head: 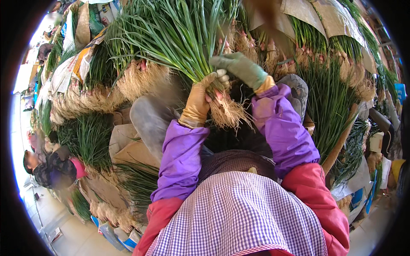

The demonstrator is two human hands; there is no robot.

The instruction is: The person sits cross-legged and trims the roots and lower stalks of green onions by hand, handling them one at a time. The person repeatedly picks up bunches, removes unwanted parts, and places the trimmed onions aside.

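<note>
My left hand point(200, 97), in a tan glove, is closed around the lower stalks of a bunch of green onions point(195, 60). The bunch's leaves fan up and to the left, and its pale roots point(229, 112) hang to the lower right, below the reddish bulbs. My right hand point(240, 68), in a greenish glove, is at the right side of the stalks, just above the left hand. Its fingertips point at the leaves; whether they pinch any is not plain. Both forearms wear purple sleeve covers.
Piled green onion bundles with roots outward lie ahead point(144, 78), at the left point(93, 137) and at the right point(330, 96). Brown paper sheets point(136, 150) lie between them. A person point(54, 169) in dark patterned clothing is at the far left. My knees flank the bunch.
</note>
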